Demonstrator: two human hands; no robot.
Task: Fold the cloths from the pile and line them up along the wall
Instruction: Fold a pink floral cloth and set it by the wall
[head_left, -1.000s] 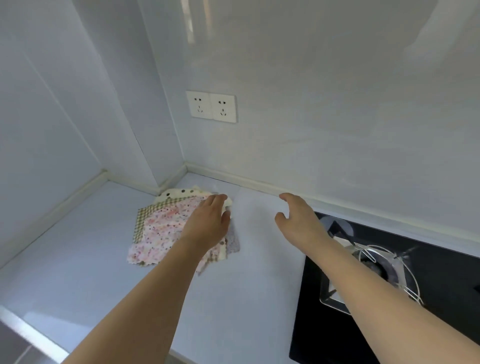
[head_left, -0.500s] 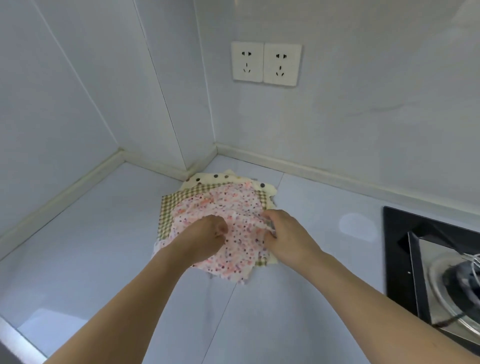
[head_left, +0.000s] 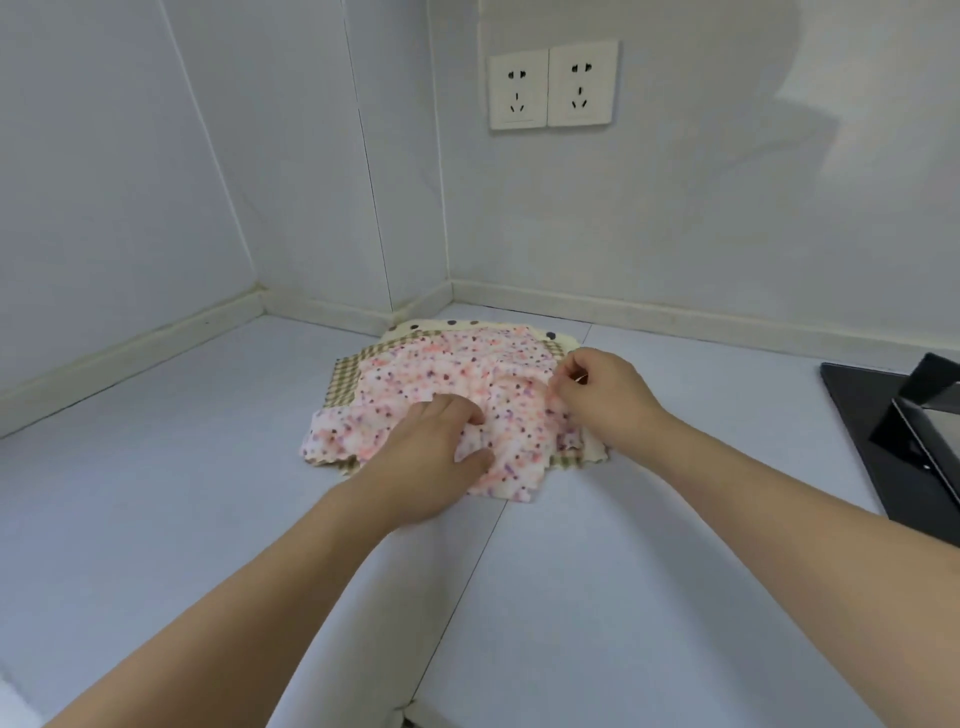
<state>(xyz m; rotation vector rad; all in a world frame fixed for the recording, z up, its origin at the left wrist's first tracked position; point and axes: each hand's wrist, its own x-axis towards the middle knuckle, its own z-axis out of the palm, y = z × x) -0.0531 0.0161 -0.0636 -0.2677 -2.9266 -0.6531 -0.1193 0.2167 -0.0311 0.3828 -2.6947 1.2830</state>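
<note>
On the pale countertop (head_left: 156, 493), below the double wall socket (head_left: 553, 85), our left hand (head_left: 431, 457) and right hand (head_left: 605, 395) each pinch the floral cloth (head_left: 447, 369) topping the pile in the corner.

Pale tiled walls (head_left: 727, 208) meet at a corner — double socket (head_left: 552, 85), grey countertop (head_left: 156, 493), black hob (head_left: 904, 441).

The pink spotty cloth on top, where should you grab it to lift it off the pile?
Probably by its edges. The pink spotty cloth lies loose and crumpled on top of the checked cloth, so its near edge can be pinched from above. The left hand already grips the near part, and the right hand pinches the right edge. Lifting both should peel it off alone.
</note>
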